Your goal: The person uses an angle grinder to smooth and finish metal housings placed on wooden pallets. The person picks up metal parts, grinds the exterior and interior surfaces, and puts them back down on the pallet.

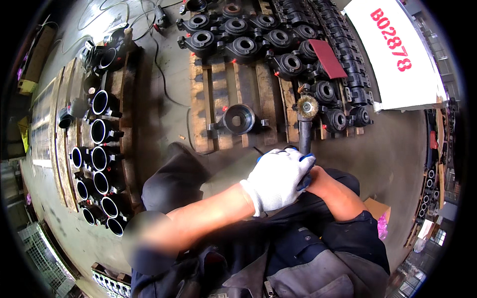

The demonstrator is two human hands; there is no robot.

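My left hand (278, 174), in a white knit glove with a blue palm coating, is closed at the rear end of an angle grinder (305, 136). The grinder's dark body points away from me and carries a brass-coloured wire cup brush (308, 106) at its far end. From the right, my right hand (309, 175) meets the left one at the same spot; the left glove covers most of it, and its fingers are hidden. Just beyond the hands, a black ring-shaped housing (239, 119) with side lugs lies alone on a wooden pallet (217, 92).
Black castings (243, 46) crowd the pallet's far side, with a dark red sheet (328, 58) on some. A white box (397, 49) stands far right. Several open cylindrical housings (100, 159) line the left pallet. A cable (158, 64) crosses the floor. A cardboard box (376, 208) sits right.
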